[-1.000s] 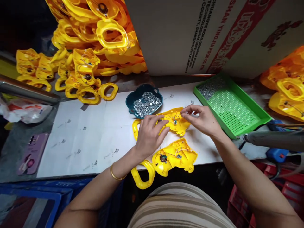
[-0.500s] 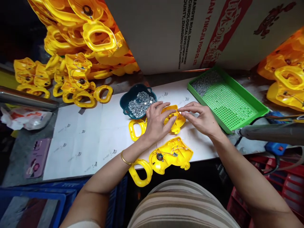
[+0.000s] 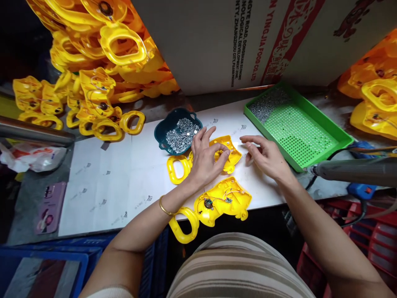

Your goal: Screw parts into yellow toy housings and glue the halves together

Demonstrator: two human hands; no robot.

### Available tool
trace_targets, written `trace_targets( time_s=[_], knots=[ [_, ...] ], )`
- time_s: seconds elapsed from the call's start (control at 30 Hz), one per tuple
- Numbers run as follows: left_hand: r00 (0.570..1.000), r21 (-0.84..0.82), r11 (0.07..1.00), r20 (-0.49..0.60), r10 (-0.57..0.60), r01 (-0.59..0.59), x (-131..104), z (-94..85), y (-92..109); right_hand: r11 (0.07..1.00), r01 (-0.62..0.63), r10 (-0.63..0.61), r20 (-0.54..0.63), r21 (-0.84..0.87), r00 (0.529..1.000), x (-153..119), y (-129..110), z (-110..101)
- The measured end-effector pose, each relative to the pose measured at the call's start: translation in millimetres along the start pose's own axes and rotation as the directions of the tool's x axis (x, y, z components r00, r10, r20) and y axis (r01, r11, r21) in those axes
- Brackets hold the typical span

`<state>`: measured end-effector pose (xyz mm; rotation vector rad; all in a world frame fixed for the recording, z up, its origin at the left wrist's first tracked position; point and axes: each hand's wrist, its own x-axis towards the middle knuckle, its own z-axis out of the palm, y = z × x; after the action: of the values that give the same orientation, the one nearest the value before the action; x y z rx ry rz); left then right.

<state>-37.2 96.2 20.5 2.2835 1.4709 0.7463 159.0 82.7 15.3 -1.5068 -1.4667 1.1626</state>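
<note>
A large white cardboard box with red and black print (image 3: pixel 201 45) stands at the far side, and a white printed sheet (image 3: pixel 105 178) covers much of the worktop. Open-faced yellow plastic shells lie in a heap at far left (image 3: pixel 124 70) and another at far right (image 3: pixel 378 95). A green perforated plastic tray (image 3: pixel 307 136) sits right of centre, small metal pieces in its far left corner.

Two yellow plastic shells with loop handles are at the centre, one near (image 3: pixel 240 196), one far (image 3: pixel 235 154). In the near shell, wiring, a round dark part (image 3: pixel 208 203) and a small circuit board (image 3: pixel 228 200) are in place; no cover is on either shell. The far one is partly hidden, so how complete it is cannot be told.

The dark teal plastic bowl (image 3: pixel 161 128) at far left of them holds more metal pieces. The left hand (image 3: pixel 204 161) is over the far shell, thumb and forefinger nearly together; whether they grip anything cannot be told. The right hand (image 3: pixel 266 157), fingers parted, is just right of it, seemingly holding nothing.
</note>
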Motion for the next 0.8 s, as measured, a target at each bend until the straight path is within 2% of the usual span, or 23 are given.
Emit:
trace_targets(
  time_s=[0.07,0.17,0.57,0.67,0.8],
  knots=[
    [1.000,-0.001,1.000,0.000,-0.012,0.012,-1,2.7,0,0.993,-0.098,0.092,0.096,0.059,0.991,-3,4,2],
    [0.999,0.013,0.999,-0.012,-0.032,0.032,-1,5.8,3,0.990,-0.124,0.112,0.166,0.063,0.980,-6,7,9],
    [0.999,0.065,0.997,0.000,-0.039,0.038,1,8.0,9,0.999,-0.032,0.029,0.140,0.020,0.990,-8,11,19],
    [0.996,0.074,0.995,0.051,-0.069,0.065,0,5.5,13,0.998,-0.056,0.050,0.154,0.032,0.987,-9,12,21],
    [0.986,0.076,0.991,0.109,-0.122,0.115,0,1.3,18,0.976,-0.131,0.092,0.215,0.175,0.972,-7,14,23]
  ],
)
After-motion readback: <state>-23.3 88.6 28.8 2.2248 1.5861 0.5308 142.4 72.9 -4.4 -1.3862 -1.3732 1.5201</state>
